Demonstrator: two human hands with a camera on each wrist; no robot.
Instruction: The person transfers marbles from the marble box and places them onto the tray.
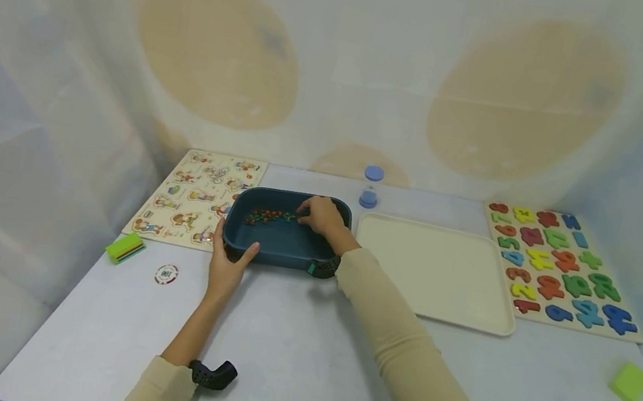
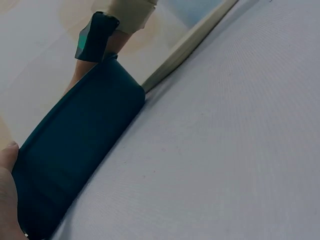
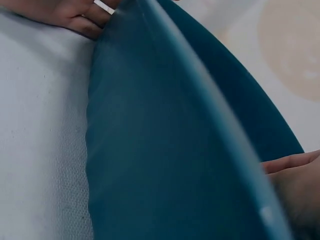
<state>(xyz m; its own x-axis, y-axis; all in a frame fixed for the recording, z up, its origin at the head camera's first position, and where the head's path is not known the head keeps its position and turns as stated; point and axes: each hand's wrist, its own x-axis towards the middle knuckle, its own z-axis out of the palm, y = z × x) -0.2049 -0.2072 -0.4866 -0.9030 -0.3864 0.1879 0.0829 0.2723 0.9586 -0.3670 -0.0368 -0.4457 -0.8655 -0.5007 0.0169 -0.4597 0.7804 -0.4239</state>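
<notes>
A dark teal plastic tub (image 1: 288, 251) stands in the middle of the table, with a loose band of small red and green pieces (image 1: 268, 217) on its floor. My left hand (image 1: 227, 270) grips its near left corner, thumb at the front rim and fingers along the left side. Over the right wall reaches my right hand (image 1: 322, 216), its bent fingers and thumb slightly apart beside the green pieces at the right end of the band. In the right wrist view the tub's wall (image 3: 150, 130) hides most of that hand's fingers.
Right of the tub lies a cream tray (image 1: 437, 268), with an alphabet puzzle board (image 1: 517, 259) beyond it. A picture puzzle board (image 1: 177, 195) lies behind left. A blue-capped clear container (image 1: 370, 187) stands at the back. Green sponge-like blocks (image 1: 125, 246) and a round chip (image 1: 166, 274) lie around.
</notes>
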